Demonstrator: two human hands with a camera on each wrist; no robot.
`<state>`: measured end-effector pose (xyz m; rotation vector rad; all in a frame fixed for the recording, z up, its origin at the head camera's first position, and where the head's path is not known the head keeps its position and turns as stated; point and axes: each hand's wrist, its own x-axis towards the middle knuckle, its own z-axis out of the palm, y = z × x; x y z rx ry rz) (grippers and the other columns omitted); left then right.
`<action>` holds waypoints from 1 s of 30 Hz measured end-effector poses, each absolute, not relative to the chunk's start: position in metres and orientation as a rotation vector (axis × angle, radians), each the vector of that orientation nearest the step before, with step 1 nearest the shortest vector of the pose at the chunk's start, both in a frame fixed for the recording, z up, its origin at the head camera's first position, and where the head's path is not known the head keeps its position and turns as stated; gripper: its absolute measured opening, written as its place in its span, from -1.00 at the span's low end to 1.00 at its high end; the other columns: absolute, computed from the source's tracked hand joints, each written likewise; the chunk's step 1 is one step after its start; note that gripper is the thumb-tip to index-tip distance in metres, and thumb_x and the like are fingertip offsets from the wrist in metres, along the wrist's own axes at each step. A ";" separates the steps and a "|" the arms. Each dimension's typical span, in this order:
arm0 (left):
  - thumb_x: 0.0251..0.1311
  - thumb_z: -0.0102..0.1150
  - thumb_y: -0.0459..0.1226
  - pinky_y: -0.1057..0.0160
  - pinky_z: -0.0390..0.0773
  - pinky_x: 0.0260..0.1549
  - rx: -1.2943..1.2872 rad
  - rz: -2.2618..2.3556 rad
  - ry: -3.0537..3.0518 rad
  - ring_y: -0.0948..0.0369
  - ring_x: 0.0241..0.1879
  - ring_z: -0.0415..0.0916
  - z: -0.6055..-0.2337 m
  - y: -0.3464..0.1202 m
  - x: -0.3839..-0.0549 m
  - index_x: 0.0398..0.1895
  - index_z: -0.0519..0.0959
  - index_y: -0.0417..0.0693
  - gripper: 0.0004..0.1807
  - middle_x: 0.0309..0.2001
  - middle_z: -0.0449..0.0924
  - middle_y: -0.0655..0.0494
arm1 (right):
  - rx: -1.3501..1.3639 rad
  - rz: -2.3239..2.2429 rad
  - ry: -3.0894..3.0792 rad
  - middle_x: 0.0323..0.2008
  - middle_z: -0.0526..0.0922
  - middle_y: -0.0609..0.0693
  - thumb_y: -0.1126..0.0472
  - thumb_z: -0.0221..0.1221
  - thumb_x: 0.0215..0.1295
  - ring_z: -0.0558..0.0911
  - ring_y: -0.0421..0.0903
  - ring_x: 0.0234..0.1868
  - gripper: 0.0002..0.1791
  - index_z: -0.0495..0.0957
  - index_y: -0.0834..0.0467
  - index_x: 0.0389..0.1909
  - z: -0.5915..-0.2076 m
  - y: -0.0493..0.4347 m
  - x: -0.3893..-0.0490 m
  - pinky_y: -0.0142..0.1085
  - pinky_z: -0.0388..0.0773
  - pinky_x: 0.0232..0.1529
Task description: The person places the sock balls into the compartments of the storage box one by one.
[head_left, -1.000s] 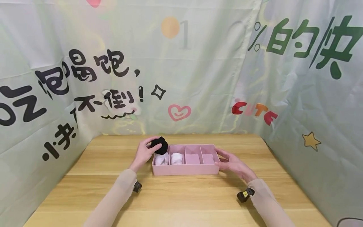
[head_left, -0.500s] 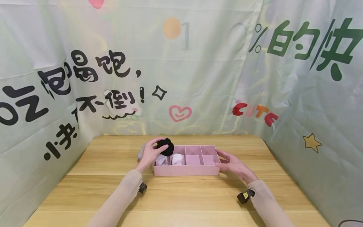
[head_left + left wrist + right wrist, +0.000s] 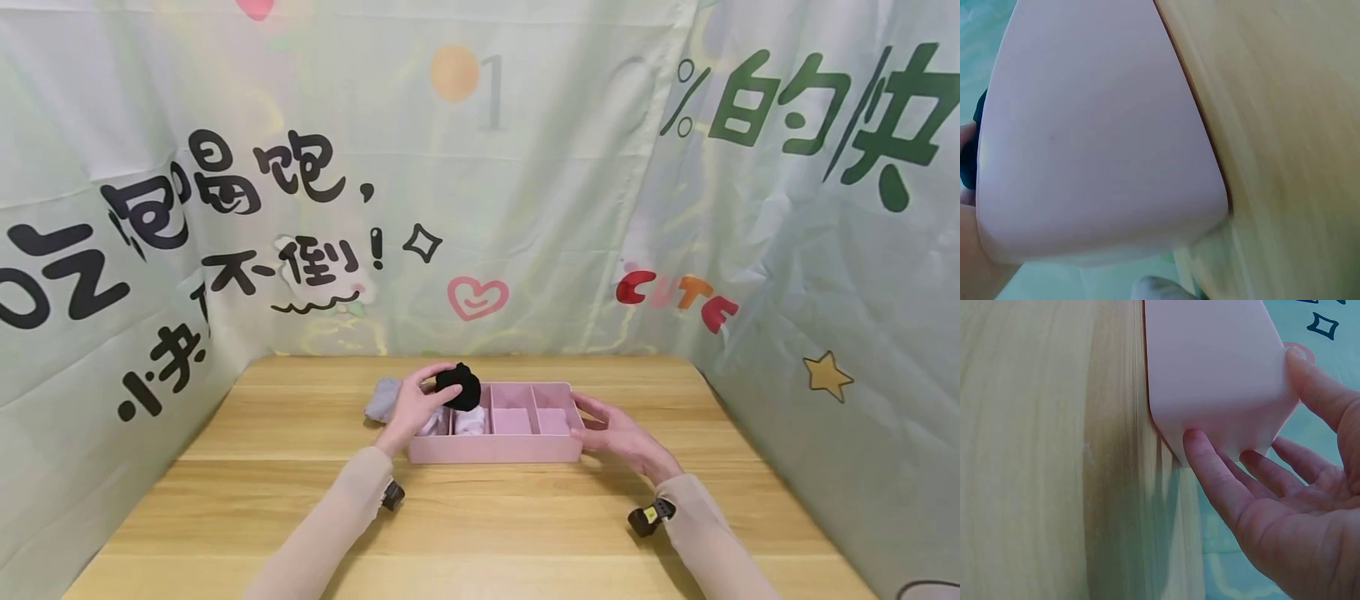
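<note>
My left hand [image 3: 416,406] pinches a balled black cloth [image 3: 461,388], possibly a rolled sock, between thumb and fingers. It hangs over the left part of a pink divided box [image 3: 495,450]. A pale bundle [image 3: 435,425] lies in the leftmost compartment, partly covered by the hand. A white bundle [image 3: 471,422] sits in the one beside it. The two right compartments show bare pink floors. My right hand [image 3: 613,429] touches the box's right end; in the right wrist view its fingertips [image 3: 1195,439] press the end wall, with the thumb at the rim.
A grey cloth bundle [image 3: 382,400] lies on the wooden table [image 3: 480,525], left of the box and behind my left wrist. Printed fabric [image 3: 480,208] hangs around the table's back and sides.
My left hand has carried the black cloth rightward, from above the leftmost compartment to above the second. This uncovers the grey bundle at left. The right hand and box have stayed practically still.
</note>
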<state>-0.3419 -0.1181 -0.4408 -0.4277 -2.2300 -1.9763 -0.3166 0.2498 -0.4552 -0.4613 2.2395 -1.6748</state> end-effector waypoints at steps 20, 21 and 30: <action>0.15 0.38 -0.29 0.21 0.64 -0.09 -0.584 -1.977 -2.315 0.01 0.03 0.63 -0.437 -0.086 -0.338 0.24 0.53 0.03 -0.46 0.15 0.58 -0.16 | -0.449 -1.690 2.238 0.53 -0.01 0.27 0.25 0.26 0.29 0.11 0.35 0.47 -0.10 -0.03 0.21 0.54 -0.453 0.250 -0.314 0.00 0.43 0.28; 0.14 0.38 -0.30 0.22 0.64 -0.10 -0.591 -1.985 -2.310 0.00 0.03 0.63 -0.437 -0.084 -0.338 0.24 0.53 0.00 -0.46 0.14 0.59 -0.17 | -0.453 -1.690 2.236 0.53 -0.01 0.27 0.25 0.26 0.29 0.11 0.35 0.47 -0.09 -0.03 0.21 0.54 -0.453 0.250 -0.314 -0.01 0.43 0.27; 0.12 0.38 -0.35 0.23 0.64 -0.10 -0.667 -1.971 -2.353 -0.05 0.03 0.62 -0.439 -0.070 -0.341 0.19 0.56 -0.10 -0.49 0.14 0.58 -0.20 | -0.441 -1.691 2.234 0.53 -0.01 0.25 0.24 0.27 0.29 0.10 0.34 0.47 -0.09 -0.03 0.18 0.54 -0.454 0.251 -0.314 -0.01 0.44 0.27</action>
